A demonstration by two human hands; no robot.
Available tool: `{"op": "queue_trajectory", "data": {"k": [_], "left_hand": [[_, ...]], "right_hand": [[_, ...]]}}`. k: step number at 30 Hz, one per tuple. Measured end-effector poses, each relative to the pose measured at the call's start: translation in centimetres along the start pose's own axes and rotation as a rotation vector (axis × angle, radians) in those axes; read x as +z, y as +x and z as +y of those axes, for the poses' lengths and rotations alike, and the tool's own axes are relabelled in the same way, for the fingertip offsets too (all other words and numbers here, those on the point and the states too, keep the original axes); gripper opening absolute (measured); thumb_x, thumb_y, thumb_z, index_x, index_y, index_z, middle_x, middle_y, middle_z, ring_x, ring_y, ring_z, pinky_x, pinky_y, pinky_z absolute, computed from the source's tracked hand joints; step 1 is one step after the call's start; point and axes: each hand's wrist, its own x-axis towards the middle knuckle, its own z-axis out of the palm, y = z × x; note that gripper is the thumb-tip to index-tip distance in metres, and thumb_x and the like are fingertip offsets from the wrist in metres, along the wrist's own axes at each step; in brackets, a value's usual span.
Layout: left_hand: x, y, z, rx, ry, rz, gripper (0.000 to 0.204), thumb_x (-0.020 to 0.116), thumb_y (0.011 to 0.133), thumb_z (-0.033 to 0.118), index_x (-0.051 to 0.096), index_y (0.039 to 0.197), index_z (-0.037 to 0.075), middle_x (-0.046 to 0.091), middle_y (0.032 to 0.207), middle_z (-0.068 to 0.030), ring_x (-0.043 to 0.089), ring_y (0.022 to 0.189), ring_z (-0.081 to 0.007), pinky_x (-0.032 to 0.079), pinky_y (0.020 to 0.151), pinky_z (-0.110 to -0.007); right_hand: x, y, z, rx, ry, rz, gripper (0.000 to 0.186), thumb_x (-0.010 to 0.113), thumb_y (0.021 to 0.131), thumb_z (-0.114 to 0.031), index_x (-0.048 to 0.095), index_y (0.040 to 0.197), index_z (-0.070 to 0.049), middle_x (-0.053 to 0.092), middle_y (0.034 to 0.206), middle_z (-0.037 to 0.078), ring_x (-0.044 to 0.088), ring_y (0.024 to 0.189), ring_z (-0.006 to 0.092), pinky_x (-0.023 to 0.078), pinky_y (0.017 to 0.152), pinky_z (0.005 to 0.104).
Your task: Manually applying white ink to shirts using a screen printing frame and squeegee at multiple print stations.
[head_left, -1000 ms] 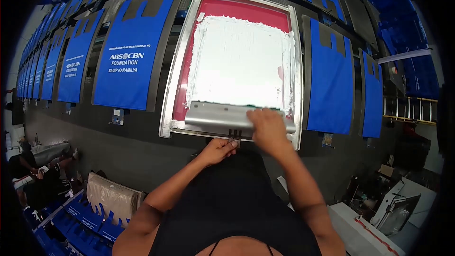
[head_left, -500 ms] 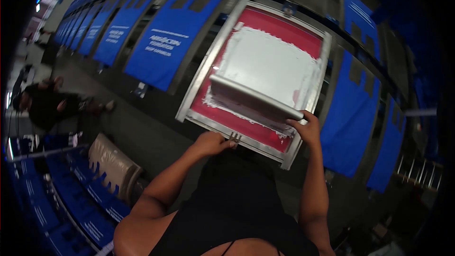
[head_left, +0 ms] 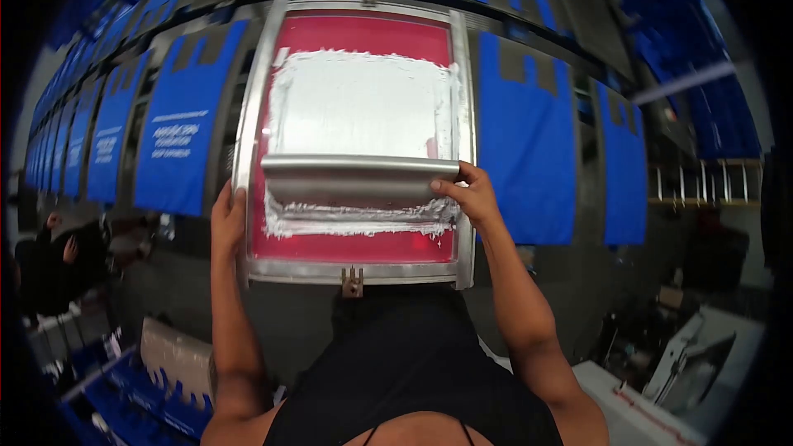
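Observation:
A screen printing frame [head_left: 466, 132] with metal rails and a red mesh [head_left: 363, 33] lies in front of me. White ink [head_left: 355, 103] covers the middle of the mesh, with ragged edges. Across its lower part stands a metal squeegee [head_left: 355, 177], tilted. My right hand [head_left: 469, 194] grips the squeegee's right end, thumb on the near face. At the frame's left rail, my left hand [head_left: 230, 215] holds the side, its fingertips partly hidden by the rail. A small metal clamp bracket [head_left: 353, 281] sits on the near rail.
Blue fabric pieces [head_left: 178, 128] with white print lie on boards to the left. More blue pieces [head_left: 526, 140] lie on the right. A person in dark clothes [head_left: 62, 264] is at the far left. A metal rack [head_left: 702, 182] stands at the far right.
My left hand has moved from the near rail by the bracket to the left rail. My view has turned, so the frame now appears straighter. My right hand still holds the squeegee.

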Motion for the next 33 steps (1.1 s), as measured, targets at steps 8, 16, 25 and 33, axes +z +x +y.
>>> {"op": "queue_trajectory", "data": {"k": [8,16,25,33], "left_hand": [[20.3,-4.1,-2.8,0.132,-0.024,-0.095,0.048,0.057,0.093,0.024,0.047,0.130,-0.004,0.062,0.115,-0.0132,0.055,0.102,-0.0142,0.044,0.088,-0.027],[27.1,-8.8,-0.5,0.075,-0.039,-0.111,0.049,0.060,0.091,0.026,0.048,0.129,-0.002,0.064,0.111,-0.0160,0.057,0.101,-0.0144,0.045,0.087,-0.028],[39.4,-14.7,6.0,0.142,0.046,-0.291,0.061,0.062,0.089,0.029,0.040,0.133,-0.007,0.057,0.120,-0.0243,0.057,0.108,-0.0202,0.044,0.092,-0.030],[49.9,-18.6,7.2,0.280,-0.043,-0.482,0.069,0.058,0.089,0.037,0.032,0.136,-0.007,0.056,0.111,-0.0319,0.056,0.103,-0.0434,0.046,0.086,-0.043]], "right_hand": [[-18.3,-4.3,3.0,-0.045,-0.059,0.143,0.028,0.075,0.068,-0.004,0.065,0.093,0.002,0.064,0.082,0.005,0.061,0.078,0.0134,0.051,0.071,0.0276],[-26.6,-6.0,5.2,-0.023,0.001,0.127,0.030,0.076,0.065,-0.003,0.065,0.093,0.000,0.065,0.084,0.004,0.060,0.079,0.0119,0.051,0.070,0.0264],[-42.3,-13.8,5.4,-0.076,-0.017,0.314,0.041,0.076,0.065,-0.011,0.062,0.103,-0.002,0.064,0.094,0.005,0.059,0.088,0.0164,0.045,0.083,0.0293],[-50.8,-23.5,4.0,-0.076,-0.108,0.477,0.039,0.072,0.071,-0.013,0.060,0.106,0.000,0.064,0.097,0.005,0.058,0.091,0.0154,0.041,0.086,0.0284]]}}
